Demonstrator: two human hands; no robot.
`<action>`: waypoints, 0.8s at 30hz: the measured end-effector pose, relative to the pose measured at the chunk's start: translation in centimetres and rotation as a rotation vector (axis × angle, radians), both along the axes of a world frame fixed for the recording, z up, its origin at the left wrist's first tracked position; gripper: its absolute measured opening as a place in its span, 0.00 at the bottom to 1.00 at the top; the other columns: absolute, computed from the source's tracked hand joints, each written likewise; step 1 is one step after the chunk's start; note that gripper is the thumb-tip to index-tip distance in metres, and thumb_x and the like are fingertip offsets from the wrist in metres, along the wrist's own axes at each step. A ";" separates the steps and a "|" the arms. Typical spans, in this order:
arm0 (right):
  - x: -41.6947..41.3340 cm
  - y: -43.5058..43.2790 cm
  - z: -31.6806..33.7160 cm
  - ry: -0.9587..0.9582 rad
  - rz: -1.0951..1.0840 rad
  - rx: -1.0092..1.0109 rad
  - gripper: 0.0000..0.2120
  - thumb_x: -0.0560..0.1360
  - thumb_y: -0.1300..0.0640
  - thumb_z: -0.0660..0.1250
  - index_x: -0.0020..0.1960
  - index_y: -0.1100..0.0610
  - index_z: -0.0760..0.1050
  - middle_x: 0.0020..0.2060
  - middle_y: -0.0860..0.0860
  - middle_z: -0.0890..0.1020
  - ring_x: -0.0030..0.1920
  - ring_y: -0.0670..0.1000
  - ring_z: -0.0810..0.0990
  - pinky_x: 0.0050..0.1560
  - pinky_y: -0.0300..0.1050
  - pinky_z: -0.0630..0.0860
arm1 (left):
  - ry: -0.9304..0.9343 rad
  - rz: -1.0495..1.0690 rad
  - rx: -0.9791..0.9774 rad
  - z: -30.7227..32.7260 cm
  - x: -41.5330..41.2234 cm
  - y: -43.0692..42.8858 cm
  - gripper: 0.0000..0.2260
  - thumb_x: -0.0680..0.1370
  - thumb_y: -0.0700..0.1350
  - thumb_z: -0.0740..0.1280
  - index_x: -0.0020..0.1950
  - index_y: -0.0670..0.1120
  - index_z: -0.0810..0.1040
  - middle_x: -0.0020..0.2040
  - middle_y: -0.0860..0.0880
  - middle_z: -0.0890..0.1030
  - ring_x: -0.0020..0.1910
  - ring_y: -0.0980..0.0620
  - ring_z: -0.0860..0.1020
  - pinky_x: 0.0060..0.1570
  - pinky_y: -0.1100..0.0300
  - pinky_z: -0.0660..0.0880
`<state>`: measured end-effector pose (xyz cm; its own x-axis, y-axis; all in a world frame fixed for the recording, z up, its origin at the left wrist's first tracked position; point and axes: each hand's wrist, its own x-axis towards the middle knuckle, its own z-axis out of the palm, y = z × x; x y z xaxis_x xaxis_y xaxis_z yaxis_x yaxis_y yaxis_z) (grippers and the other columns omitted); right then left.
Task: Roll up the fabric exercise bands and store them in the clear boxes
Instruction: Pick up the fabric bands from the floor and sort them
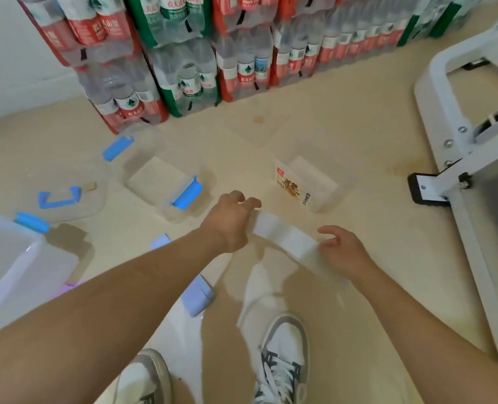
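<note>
A white fabric band [285,239] is stretched in the air between my two hands, above the floor and my shoes. My left hand [230,221] grips its left end with curled fingers. My right hand [341,252] holds the other end, fingers loosely spread over it. More white fabric [259,290] hangs below the band. Two lavender bands [198,295] [161,239] lie on the floor under my left forearm. An open clear box with blue latches [142,173] stands ahead to the left. A second clear box with a printed label [315,185] stands ahead of my hands.
A clear lid with a blue handle [64,185] lies at left. A large pale bin [11,272] fills the near left. Shrink-wrapped packs of water bottles [183,62] line the back. A white metal frame [460,158] stands at right.
</note>
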<state>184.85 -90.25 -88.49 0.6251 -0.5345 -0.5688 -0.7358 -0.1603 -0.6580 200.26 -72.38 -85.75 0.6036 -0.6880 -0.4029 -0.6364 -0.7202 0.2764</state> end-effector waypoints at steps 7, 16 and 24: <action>0.8 0.4 1.8 0.009 0.109 -0.141 0.22 0.74 0.63 0.64 0.67 0.51 0.72 0.61 0.55 0.75 0.56 0.52 0.74 0.55 0.43 0.69 | -0.014 -0.250 0.115 5.5 2.1 4.1 0.18 0.78 0.40 0.60 0.66 0.52 0.72 0.64 0.49 0.73 0.60 0.49 0.74 0.54 0.60 0.70; 5.8 8.4 21.6 -0.289 0.694 -0.363 0.10 0.76 0.58 0.63 0.54 0.49 0.78 0.40 0.45 0.78 0.36 0.42 0.76 0.33 0.29 0.69 | -0.287 -0.179 0.214 24.9 -2.8 21.2 0.14 0.79 0.45 0.57 0.61 0.58 0.73 0.52 0.56 0.80 0.51 0.56 0.76 0.48 0.66 0.69; 3.7 23.2 37.5 -0.321 1.128 -0.389 0.10 0.79 0.52 0.61 0.57 0.51 0.77 0.44 0.47 0.83 0.45 0.46 0.84 0.47 0.41 0.76 | -0.383 0.284 -0.053 35.3 -15.3 33.8 0.11 0.76 0.45 0.62 0.51 0.60 0.78 0.39 0.60 0.80 0.39 0.58 0.77 0.45 0.59 0.75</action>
<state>188.51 -67.03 -51.00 0.9279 0.2944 -0.2286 0.1265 -0.8257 -0.5497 184.92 -38.55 -50.46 0.8691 -0.4876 -0.0835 -0.4794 -0.8718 0.1010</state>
